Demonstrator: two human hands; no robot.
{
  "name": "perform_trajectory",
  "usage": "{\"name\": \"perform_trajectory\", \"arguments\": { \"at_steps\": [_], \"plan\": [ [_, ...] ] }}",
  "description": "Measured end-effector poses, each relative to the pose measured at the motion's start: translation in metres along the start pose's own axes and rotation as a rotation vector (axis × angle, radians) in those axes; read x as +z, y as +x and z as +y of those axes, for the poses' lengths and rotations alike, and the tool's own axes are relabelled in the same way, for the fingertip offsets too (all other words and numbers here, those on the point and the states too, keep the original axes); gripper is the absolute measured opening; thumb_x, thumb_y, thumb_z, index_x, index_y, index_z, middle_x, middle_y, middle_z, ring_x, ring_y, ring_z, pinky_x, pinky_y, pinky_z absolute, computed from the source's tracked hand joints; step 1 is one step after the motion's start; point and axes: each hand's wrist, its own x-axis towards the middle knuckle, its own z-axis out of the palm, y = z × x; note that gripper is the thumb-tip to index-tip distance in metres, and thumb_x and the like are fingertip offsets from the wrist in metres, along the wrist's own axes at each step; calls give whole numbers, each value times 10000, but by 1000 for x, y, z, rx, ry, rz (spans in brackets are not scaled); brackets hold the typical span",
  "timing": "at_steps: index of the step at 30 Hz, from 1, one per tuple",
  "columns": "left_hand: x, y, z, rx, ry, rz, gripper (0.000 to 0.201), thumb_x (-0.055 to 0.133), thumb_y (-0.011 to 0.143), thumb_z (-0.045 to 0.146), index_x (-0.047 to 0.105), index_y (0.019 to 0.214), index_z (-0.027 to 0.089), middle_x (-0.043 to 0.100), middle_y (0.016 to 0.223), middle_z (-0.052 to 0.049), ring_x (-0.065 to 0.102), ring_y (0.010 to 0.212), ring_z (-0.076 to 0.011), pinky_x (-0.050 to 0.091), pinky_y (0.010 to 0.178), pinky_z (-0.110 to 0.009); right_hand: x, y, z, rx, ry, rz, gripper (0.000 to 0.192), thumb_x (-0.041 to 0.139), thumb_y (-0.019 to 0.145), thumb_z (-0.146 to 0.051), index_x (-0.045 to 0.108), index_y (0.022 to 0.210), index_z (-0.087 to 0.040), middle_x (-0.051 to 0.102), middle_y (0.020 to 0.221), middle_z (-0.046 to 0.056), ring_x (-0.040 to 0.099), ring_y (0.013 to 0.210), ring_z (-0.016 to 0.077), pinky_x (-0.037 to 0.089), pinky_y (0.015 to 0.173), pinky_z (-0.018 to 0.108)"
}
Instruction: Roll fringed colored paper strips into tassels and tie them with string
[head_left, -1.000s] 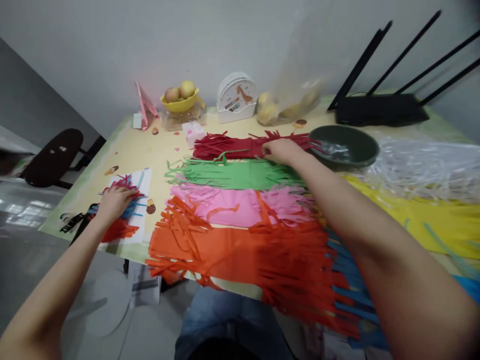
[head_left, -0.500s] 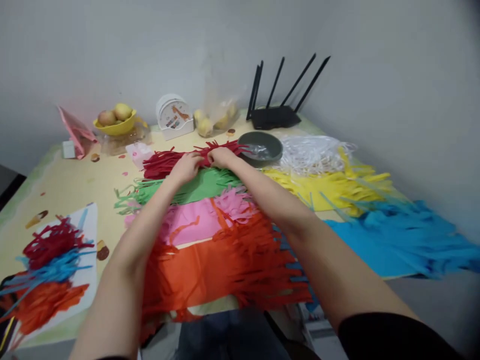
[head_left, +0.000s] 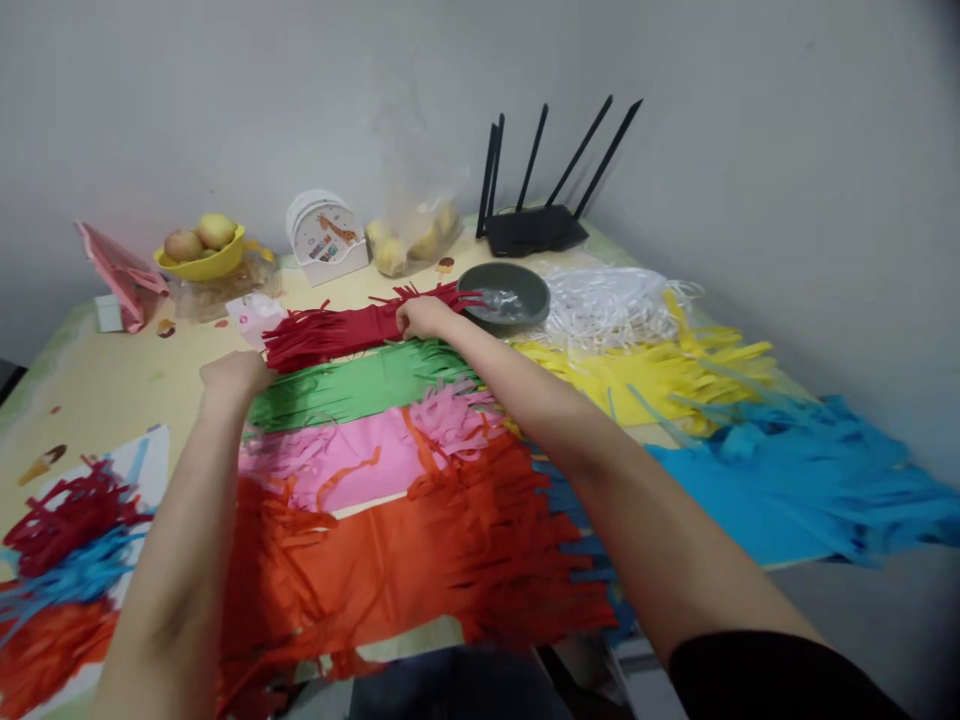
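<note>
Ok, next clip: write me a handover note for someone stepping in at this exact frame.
Right hand: closed on the right end of the dark red fringed sheet, beside the grey bowl.
Left hand: fisted at the left end of the green fringed sheet, by the red sheet's left fringe; whether it grips a strip cannot be told.
Laid out: red, green, pink and orange fringed sheets in rows; yellow and blue ones to the right.
Done: loose red, blue and orange strips lie piled on white paper, near left.
Left: the fringed sheets remain uncleared.
</note>
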Motion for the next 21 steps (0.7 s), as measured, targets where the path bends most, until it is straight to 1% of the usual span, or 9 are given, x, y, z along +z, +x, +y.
{"name": "perform_trajectory", "arguments": {
  "at_steps": [1, 3, 4, 6, 7, 9, 12, 16, 21],
  "plan": [
    [-4, -3, 8, 76, -31, 78, 412, 601, 824, 425, 753, 1125, 186, 688, 1181, -255, 571, 1174, -485, 368, 985, -690, 0, 0, 0, 5, 7, -2, 219, 749, 767, -191, 779, 983, -216, 789, 1044, 39, 716, 998, 194, 470, 783, 219],
    [-6, -8, 40, 313, -140, 217, 367, 549, 865, 344, 756, 1112, 169, 674, 1210, -232, 539, 1227, -438, 341, 1056, -647, 0, 0, 0, 18, 16, 2, 200, 732, 777, -188, 781, 970, -207, 791, 1031, 44, 717, 982, 191, 472, 776, 219],
    [-4, -9, 61, 455, -212, 224, 350, 541, 872, 307, 763, 1094, 153, 663, 1235, -226, 531, 1244, -413, 342, 1084, -605, -1, -1, -1, 26, 19, 6, 199, 727, 781, -186, 780, 972, -201, 790, 1033, 48, 717, 984, 191, 472, 773, 220],
    [6, -7, 103, 625, -287, 152, 291, 585, 860, 282, 784, 1036, 164, 671, 1258, -171, 580, 1201, -317, 393, 1098, -437, -2, -2, -2, 42, 23, 8, 202, 731, 781, -189, 776, 978, -194, 791, 1025, 53, 716, 982, 188, 472, 764, 219],
    [13, -4, 121, 667, -312, 111, 255, 628, 837, 272, 792, 1003, 168, 697, 1218, -147, 612, 1149, -283, 420, 1073, -376, -2, -2, -2, 51, 25, 5, 206, 739, 779, -195, 775, 982, -194, 791, 1018, 50, 717, 975, 184, 471, 758, 216],
    [27, 7, 146, 682, -355, 44, 206, 702, 781, 261, 795, 932, 156, 748, 1055, -123, 658, 1012, -251, 479, 976, -327, -4, -1, -3, 70, 31, -2, 224, 761, 772, -220, 774, 995, -199, 791, 1015, 45, 718, 966, 177, 470, 745, 212],
    [42, 23, 154, 632, -441, -37, 199, 751, 742, 291, 786, 870, 143, 756, 843, -85, 654, 791, -207, 517, 769, -289, -7, 2, -1, 91, 40, -15, 257, 785, 764, -255, 773, 1016, -206, 789, 1035, 38, 714, 969, 169, 470, 741, 205],
    [45, 32, 144, 563, -564, -128, 228, 732, 772, 347, 790, 864, 147, 699, 665, -30, 536, 536, -128, 426, 539, -249, -11, 6, 1, 87, 46, -56, 292, 805, 753, -260, 776, 1039, -207, 792, 1002, 18, 714, 911, 147, 461, 725, 191],
    [43, 33, 144, 477, -661, -196, 250, 705, 803, 373, 789, 855, 144, 499, 432, 25, 389, 389, -104, 331, 442, -249, -15, 8, -1, 82, 42, -98, 326, 818, 754, -255, 780, 1070, -187, 793, 977, 31, 713, 870, 150, 449, 694, 205]
  ]
}}
